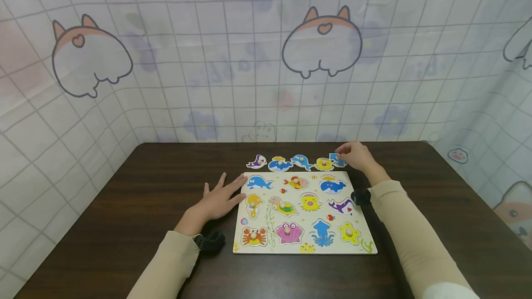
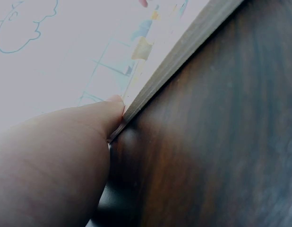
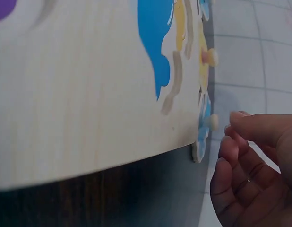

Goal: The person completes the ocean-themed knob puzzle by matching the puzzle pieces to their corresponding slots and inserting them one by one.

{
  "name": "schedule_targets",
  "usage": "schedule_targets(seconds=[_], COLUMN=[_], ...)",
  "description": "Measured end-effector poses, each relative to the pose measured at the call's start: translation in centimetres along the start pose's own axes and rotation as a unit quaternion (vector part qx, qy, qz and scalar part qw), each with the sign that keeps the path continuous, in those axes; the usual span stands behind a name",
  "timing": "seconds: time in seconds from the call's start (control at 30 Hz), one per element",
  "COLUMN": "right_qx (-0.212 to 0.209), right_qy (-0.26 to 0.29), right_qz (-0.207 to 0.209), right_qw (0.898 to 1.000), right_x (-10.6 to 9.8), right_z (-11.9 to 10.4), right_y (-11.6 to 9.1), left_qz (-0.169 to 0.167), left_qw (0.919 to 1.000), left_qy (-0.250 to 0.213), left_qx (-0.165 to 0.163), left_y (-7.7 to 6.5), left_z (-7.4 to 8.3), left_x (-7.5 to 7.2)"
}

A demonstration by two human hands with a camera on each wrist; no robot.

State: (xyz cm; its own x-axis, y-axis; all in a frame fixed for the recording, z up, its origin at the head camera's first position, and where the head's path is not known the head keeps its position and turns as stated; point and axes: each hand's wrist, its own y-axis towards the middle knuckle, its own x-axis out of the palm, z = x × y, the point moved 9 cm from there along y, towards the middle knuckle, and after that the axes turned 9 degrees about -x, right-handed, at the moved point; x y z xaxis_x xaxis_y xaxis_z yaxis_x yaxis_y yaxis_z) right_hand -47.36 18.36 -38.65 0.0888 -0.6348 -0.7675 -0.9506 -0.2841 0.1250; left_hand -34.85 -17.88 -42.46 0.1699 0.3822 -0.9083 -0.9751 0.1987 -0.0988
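Squid piece [image 1: 337, 161] near the table's [image 1: 178, 174] far edge looks light, pinchable by its knob [image 3: 214, 122]; right hand [image 1: 358, 156] narrow, empty, left hand [image 1: 218, 200] wide.

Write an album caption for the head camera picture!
Left hand touching the sea-animal puzzle board, right hand by the blue squid piece.

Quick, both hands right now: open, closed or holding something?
Left hand: open, touching the board.
Right hand: open, fingers loosely bent by the rightmost loose piece, holding nothing.
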Motion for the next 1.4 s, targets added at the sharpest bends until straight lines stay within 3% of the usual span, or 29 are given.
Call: schedule_targets(seconds=[0.5, 0.93, 1.17, 1.4], right_qx=[0.042, 0.024, 0.031, 0.008], right_qy=[-0.031, -0.062, -0.087, -0.102], right_qz=[-0.029, -0.054, -0.055, -0.04], right_qw=[0.998, 0.996, 0.994, 0.994], right_x=[0.5, 0.9, 0.7, -0.3], right_z=[1.3, 0.7, 0.7, 0.6], right_y=[0.7, 1.0, 0.8, 0.3], left_qz=[-0.007, -0.009, -0.008, -0.008], left_qw=[1.0, 0.9999, 0.9999, 0.9999], left_qy=[-0.006, -0.007, -0.007, -0.007], left_qx=[-0.003, -0.002, 0.0, -0.002], left_y=[0.0, -0.2, -0.2, -0.1], left_z=[-0.1, -0.1, -0.1, -0.2], left_x=[0.1, 0.0, 0.0, 0.1])
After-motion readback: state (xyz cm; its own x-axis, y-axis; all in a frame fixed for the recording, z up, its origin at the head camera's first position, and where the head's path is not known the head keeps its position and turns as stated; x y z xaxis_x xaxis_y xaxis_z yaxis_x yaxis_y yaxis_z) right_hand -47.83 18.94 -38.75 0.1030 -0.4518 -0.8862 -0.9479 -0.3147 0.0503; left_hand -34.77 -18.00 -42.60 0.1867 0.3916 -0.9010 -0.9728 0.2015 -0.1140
